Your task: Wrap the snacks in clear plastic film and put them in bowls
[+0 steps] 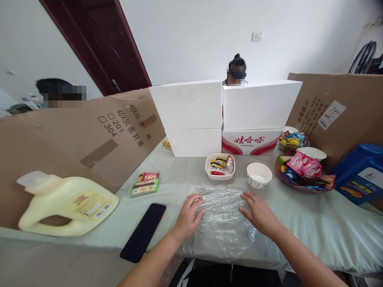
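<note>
Head view. White dish (220, 172) holds wrapped snacks; white bowl (259, 175) beside it looks empty; round tray (295, 181) carries assorted sweets. Pale cloth-covered table (329, 227), walled by cardboard panels (89, 135) and white boxes (188, 104). Clear plastic bag (223, 223) lies flat at the near edge; left hand (189, 216) and right hand (259, 214) rest on it, fingers spread flat, gripping nothing.
</note>
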